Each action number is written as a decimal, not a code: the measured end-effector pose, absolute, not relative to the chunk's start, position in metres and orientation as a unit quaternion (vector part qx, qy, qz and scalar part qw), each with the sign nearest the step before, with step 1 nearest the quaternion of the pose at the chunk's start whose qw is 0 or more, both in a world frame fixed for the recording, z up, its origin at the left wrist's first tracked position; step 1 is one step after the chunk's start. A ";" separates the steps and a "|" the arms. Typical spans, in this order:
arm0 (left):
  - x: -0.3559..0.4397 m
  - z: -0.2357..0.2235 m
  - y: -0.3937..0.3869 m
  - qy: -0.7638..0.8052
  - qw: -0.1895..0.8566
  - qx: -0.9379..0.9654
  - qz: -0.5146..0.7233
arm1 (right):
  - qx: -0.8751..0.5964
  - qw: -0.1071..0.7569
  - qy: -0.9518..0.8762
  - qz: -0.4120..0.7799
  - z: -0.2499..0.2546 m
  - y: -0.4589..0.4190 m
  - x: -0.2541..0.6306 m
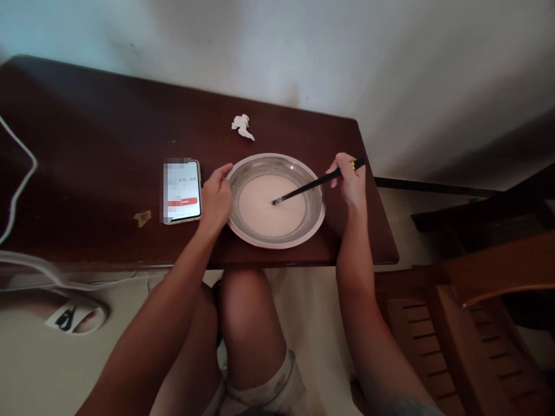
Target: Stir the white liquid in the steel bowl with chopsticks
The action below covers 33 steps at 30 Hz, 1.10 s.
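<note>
Chopsticks [310, 186] pinched in my right grip [353, 185], bowl rim [277, 245] in my left grip [217, 197], I seem mid-stir, needing steady strokes next.

Bowl [277, 245]: covered along the left rim by the left hand [218, 195]; hidden underneath.
Black chopsticks [310, 185]: covered partway by the right hand [353, 184]; blurred at the tips, too close together to count.
Phone [187, 199]: pixelated along the left and top; too blurred to read in the small print.
Yellowish scrap [142, 218]: too small to identify.
White cable [33, 159]: cut off by the left edge.
Sandalled leg [28, 303]: cut off by the left edge.
Wooden chair [451, 335]: blurred, cut off by the right and bottom edges.
</note>
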<state>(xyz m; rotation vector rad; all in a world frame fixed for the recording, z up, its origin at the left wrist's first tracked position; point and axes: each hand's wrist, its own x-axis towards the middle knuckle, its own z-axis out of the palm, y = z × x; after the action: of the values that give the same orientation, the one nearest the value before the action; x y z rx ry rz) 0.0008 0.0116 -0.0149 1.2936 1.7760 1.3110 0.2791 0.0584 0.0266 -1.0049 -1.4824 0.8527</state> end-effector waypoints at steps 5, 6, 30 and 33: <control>0.002 -0.014 0.011 0.667 0.284 0.481 0.493 | -0.415 0.486 -0.655 0.402 0.025 0.058 0.275; 0.002 -0.013 0.011 0.666 0.284 0.481 0.495 | -0.417 0.489 -0.655 0.397 0.025 0.058 0.275; 0.002 -0.011 0.011 0.667 0.282 0.492 0.483 | -0.433 0.519 -0.646 0.355 0.026 0.059 0.280; 0.003 -0.010 0.011 0.671 0.280 0.492 0.480 | -0.435 0.538 -0.634 0.347 0.026 0.059 0.282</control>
<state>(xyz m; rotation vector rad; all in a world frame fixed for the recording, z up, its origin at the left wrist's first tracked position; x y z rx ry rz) 0.0027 0.0108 -0.0103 1.3198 1.7984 1.2862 0.2819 0.0590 0.0263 -1.0339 -1.5088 0.8250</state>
